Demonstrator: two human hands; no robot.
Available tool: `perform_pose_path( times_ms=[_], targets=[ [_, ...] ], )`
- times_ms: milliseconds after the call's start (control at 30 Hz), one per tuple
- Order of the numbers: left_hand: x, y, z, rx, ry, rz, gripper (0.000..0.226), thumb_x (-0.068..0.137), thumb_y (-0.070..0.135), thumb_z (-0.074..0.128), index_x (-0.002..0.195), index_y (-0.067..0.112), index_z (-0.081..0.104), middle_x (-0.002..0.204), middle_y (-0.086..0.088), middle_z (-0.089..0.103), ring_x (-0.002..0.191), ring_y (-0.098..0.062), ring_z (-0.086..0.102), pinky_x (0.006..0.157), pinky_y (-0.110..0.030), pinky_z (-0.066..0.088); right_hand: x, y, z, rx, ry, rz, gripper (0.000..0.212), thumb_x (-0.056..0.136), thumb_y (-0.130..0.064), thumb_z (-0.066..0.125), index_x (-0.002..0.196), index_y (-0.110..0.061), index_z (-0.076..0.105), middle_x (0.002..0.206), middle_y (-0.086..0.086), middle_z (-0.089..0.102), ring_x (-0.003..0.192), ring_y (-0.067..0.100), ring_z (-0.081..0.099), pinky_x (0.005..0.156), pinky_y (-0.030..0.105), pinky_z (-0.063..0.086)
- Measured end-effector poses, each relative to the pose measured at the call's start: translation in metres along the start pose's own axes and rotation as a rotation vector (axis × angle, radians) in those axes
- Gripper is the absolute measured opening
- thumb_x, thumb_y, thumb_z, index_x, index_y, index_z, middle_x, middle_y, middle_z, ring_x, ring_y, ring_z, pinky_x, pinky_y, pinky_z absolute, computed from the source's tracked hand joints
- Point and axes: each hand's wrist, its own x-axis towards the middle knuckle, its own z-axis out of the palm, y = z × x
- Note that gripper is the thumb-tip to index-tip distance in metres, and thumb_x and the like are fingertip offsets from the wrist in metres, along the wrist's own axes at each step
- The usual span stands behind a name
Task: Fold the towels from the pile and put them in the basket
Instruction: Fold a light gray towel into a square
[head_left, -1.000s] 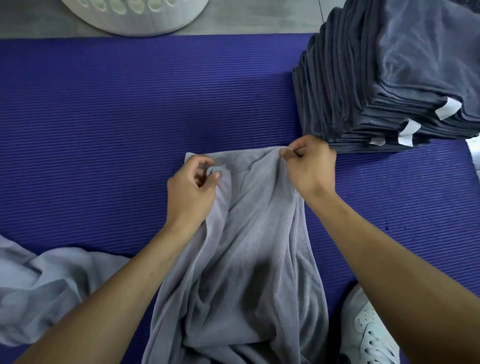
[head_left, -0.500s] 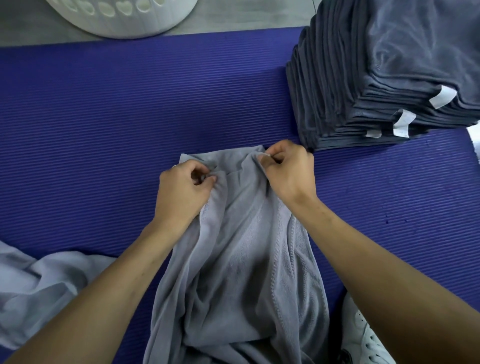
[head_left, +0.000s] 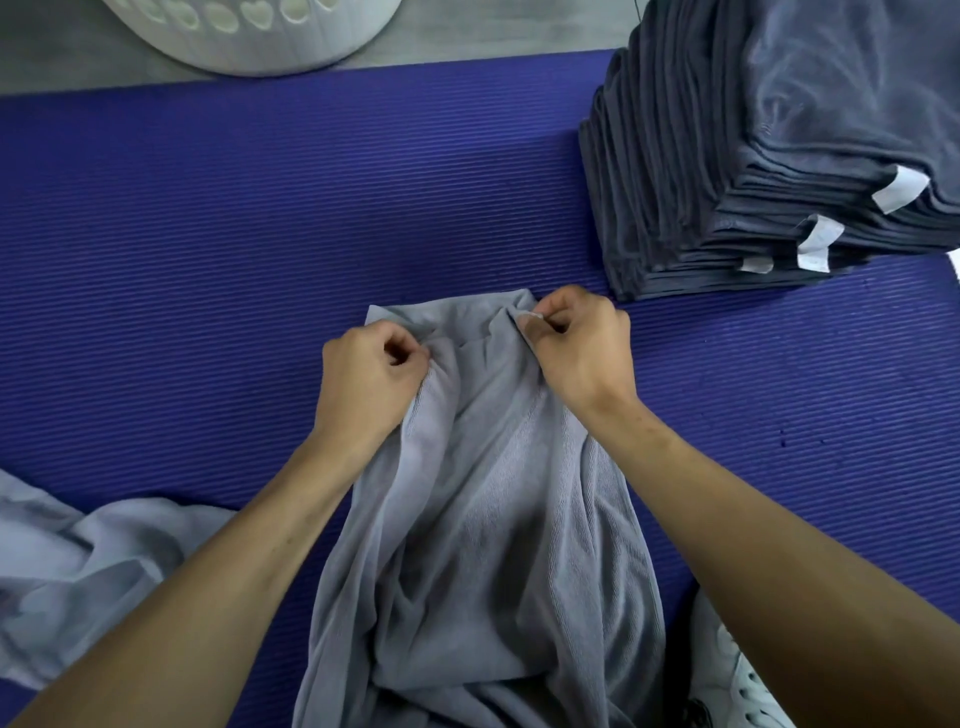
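Both hands, left hand (head_left: 371, 371) and right hand (head_left: 576, 345), pinch the far edge of the light grey towel (head_left: 483, 519) bunched between them on the purple mat (head_left: 260, 234). Better to draw the corners apart until taut, then fold; basket (head_left: 249, 36) lies well beyond.

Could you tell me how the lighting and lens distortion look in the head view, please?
Head view: soft, even light, no glare; faint shadow under the light grey towel both hands grip; wide-angle bending tilts the dark towel stack and curves the blue mat edge.
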Motion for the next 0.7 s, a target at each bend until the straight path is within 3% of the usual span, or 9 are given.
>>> perform_pose_path(
  times_ms=[133, 333, 433, 567, 633, 700],
  targets=[
    [-0.007, -0.006, -0.001, -0.114, 0.031, -0.047, 0.010, 0.086, 0.016, 0.072, 0.076, 0.016, 0.069, 0.063, 0.005, 0.068, 0.057, -0.009, 0.065, 0.057, -0.020, 0.052, 0.001, 0.001, 0.001, -0.001, 0.002, -0.008, 0.018, 0.091, -0.031, 0.070, 0.080, -0.018, 0.063, 0.056, -0.007, 0.063, 0.049, 0.007, 0.057, 0.056, 0.029, 0.052],
    [-0.002, -0.006, -0.011, -0.375, -0.047, -0.243, 0.011, 0.087, 0.015, 0.074, 0.096, 0.017, 0.069, 0.083, 0.002, 0.074, 0.075, -0.007, 0.072, 0.067, -0.016, 0.054, 0.000, -0.001, -0.004, -0.004, -0.024, -0.038, 0.011, 0.089, -0.025, 0.071, 0.086, -0.018, 0.063, 0.059, -0.005, 0.064, 0.053, 0.007, 0.058, 0.054, 0.023, 0.047],
    [-0.003, -0.001, -0.025, -0.291, -0.153, -0.238, 0.010, 0.091, 0.012, 0.068, 0.094, 0.021, 0.072, 0.083, 0.001, 0.074, 0.071, -0.006, 0.071, 0.068, -0.018, 0.055, -0.004, -0.008, -0.014, -0.042, -0.100, -0.029, 0.014, 0.088, -0.025, 0.072, 0.099, -0.016, 0.070, 0.070, -0.004, 0.068, 0.062, 0.007, 0.061, 0.059, 0.018, 0.047],
    [-0.013, 0.016, -0.050, -0.173, -0.253, -0.225, 0.021, 0.095, 0.010, 0.062, 0.083, 0.026, 0.067, 0.078, -0.002, 0.069, 0.066, -0.008, 0.063, 0.069, -0.024, 0.056, -0.017, -0.033, -0.032, -0.135, -0.244, 0.020, 0.023, 0.088, -0.028, 0.072, 0.078, -0.007, 0.073, 0.066, 0.001, 0.066, 0.062, 0.013, 0.060, 0.057, 0.024, 0.052],
    [-0.020, 0.032, -0.066, -0.146, -0.274, -0.205, 0.019, 0.097, 0.011, 0.061, 0.084, 0.024, 0.067, 0.073, 0.000, 0.065, 0.064, -0.006, 0.060, 0.066, -0.024, 0.056, -0.026, -0.054, -0.049, -0.165, -0.307, 0.017, 0.020, 0.088, -0.026, 0.069, 0.080, -0.008, 0.075, 0.073, 0.001, 0.069, 0.068, 0.013, 0.061, 0.054, 0.010, 0.044],
    [-0.028, 0.052, -0.085, -0.096, -0.294, -0.170, 0.013, 0.098, 0.012, 0.059, 0.089, 0.016, 0.068, 0.073, -0.003, 0.066, 0.064, -0.008, 0.061, 0.060, -0.023, 0.054, -0.035, -0.078, -0.071, -0.158, -0.330, -0.002, 0.016, 0.088, -0.025, 0.069, 0.082, -0.011, 0.075, 0.072, -0.005, 0.067, 0.067, 0.007, 0.058, 0.053, 0.007, 0.037]
  ],
)
